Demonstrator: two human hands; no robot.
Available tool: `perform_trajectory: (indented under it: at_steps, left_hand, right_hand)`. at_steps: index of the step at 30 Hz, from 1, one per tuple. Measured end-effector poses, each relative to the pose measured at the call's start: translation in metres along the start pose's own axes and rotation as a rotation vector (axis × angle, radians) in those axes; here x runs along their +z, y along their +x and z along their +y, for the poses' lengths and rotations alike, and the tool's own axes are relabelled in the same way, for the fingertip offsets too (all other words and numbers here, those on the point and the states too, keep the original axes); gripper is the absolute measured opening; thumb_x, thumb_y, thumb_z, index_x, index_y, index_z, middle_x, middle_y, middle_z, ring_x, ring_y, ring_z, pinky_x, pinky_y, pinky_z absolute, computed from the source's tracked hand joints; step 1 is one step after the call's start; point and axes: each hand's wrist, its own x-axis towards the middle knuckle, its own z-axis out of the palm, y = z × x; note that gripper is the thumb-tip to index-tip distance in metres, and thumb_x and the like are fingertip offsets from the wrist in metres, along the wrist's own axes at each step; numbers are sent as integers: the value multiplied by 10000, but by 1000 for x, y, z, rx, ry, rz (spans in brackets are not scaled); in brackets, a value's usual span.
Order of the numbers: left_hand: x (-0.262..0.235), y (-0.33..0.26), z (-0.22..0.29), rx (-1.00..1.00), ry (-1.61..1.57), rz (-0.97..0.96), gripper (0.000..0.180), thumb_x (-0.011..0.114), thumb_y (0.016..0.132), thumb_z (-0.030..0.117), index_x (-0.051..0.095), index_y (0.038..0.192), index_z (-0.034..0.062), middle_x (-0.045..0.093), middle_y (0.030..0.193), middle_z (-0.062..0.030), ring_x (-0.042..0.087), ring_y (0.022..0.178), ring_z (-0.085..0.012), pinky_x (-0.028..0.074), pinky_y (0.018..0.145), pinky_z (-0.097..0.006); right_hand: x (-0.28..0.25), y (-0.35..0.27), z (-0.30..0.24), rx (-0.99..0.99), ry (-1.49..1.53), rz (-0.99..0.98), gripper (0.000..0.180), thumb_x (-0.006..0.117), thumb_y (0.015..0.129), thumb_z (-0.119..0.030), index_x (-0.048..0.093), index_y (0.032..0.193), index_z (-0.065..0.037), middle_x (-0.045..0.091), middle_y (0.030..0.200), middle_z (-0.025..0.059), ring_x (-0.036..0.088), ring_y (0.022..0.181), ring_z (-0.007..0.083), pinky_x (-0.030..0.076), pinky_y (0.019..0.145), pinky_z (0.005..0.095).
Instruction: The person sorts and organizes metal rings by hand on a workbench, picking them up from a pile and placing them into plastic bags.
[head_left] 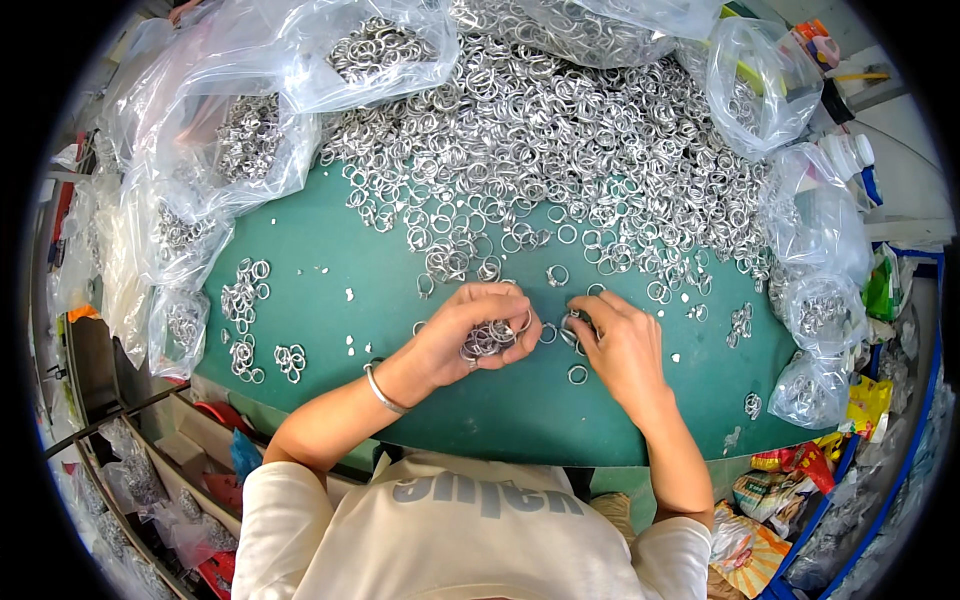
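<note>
A large heap of loose metal rings (560, 130) is spread across the upper half of the frame on the green bench (330, 260), and most of it appears unsorted. A few small gathered clusters of rings (243, 300) are laid at the left of the frame, with another small cluster (290, 362) just below them, so only a small share of the work seems finished and the bulk is judged to remain. Clear plastic bags (250, 130) holding more rings are piled along the upper left and right edges.

At the centre of the frame, the left hand (470, 330) is curled closed around a bunch of rings (490, 338), which is held against the palm by the bent fingers. A bracelet (382, 390) is worn on that wrist. The right hand (620, 345) is placed just beside it, its fingertips pinched together on a ring (572, 328) near the bunch. A single ring (577, 374) is left lying on the bench just below the two hands.
</note>
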Motion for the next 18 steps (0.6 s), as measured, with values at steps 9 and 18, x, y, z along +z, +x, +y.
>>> perform_trajectory:
  at_steps: [9,18]
  left_hand:
    - [5,1,-10,-187,-202,117,260,445,945,253,530,798,58,532,668,-96,462,512,-139,296,339,-213]
    - [38,2,-48,41,-552,251,253,426,933,258,569,944,50,606,835,-49,570,766,-149,459,692,-290]
  right_hand:
    - [-19,-9,12,316,1594,-99,228,538,767,-13,520,994,-27,496,946,128,457,589,128,294,368,209]
    - [17,-16,-46,226,2100,273,232,418,895,-207,510,847,1,460,883,118,437,732,212,404,564,302]
